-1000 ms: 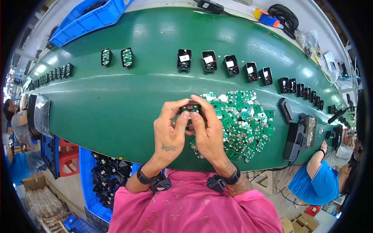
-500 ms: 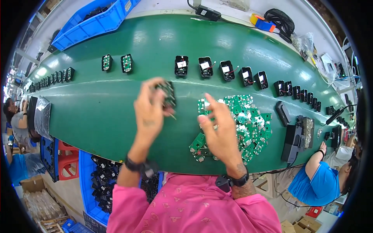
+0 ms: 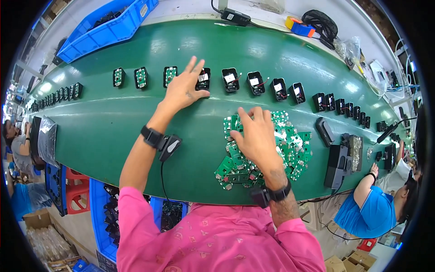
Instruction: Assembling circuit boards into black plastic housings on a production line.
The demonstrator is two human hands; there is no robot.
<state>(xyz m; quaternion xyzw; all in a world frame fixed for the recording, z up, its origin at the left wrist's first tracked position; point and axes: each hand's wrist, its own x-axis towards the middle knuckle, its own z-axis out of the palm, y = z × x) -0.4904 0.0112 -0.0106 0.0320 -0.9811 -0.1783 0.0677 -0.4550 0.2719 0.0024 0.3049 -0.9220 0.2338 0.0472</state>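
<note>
My left hand (image 3: 182, 89) is over the row of small black cases, its fingers and thumb spread apart around an open black case (image 3: 205, 78) with a white block inside. Whether the skin touches that case I cannot tell. Just left of the hand stands a case with a green circuit board (image 3: 170, 75) in it, partly covered by my fingers. My right hand (image 3: 257, 138) hovers at or rests on a heap of green circuit boards (image 3: 290, 149), with thumb and forefinger apart and no board visibly gripped.
More black cases (image 3: 230, 80) with red wires run rightward, and board-filled cases (image 3: 118, 78) leftward, along the green table (image 3: 113, 145). A black device (image 3: 336, 165) stands right of the heap. Blue crates (image 3: 108, 34) sit at the back left and below the table. A co-worker (image 3: 369, 204) sits at the right.
My left hand has let go of the case it held, which now stands in the row, and has moved up to the neighbouring case. My right hand stays over the boards.
</note>
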